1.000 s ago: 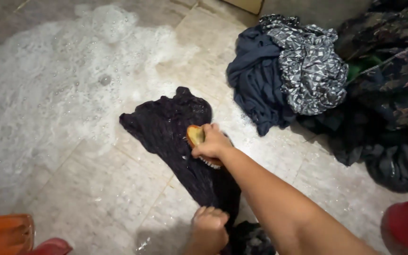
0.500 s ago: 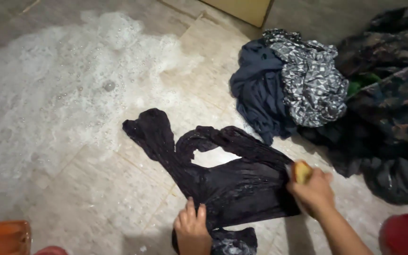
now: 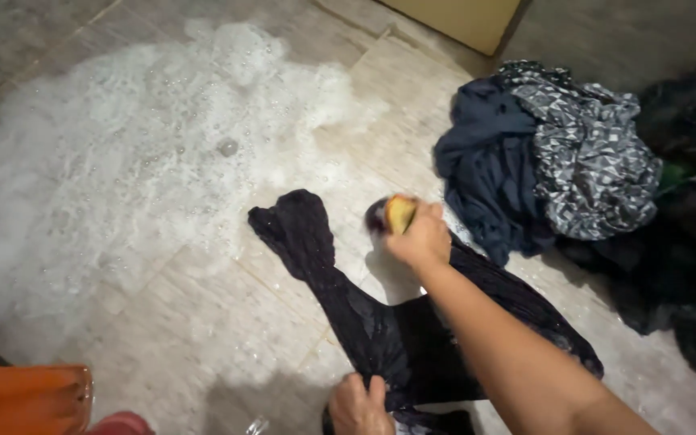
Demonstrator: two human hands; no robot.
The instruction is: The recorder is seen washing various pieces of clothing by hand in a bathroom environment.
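A wet black garment (image 3: 364, 322) lies spread on the tiled floor, its two legs running up and away from me. My right hand (image 3: 420, 238) grips a yellow scrubbing brush (image 3: 399, 213) pressed at the far end of the right leg. At the bottom edge my left hand (image 3: 358, 405) presses down on the near end of the garment, fingers flat on the cloth.
White soap foam (image 3: 138, 153) covers the floor at the left and back. A pile of dark and patterned clothes (image 3: 573, 161) lies at the right. An orange container (image 3: 26, 399) sits at the bottom left. A yellowish door edge (image 3: 461, 20) stands at the top.
My right hand with the brush went out to the garment's right side, then came back up to the far end of the right leg. The garment now lies opened out.
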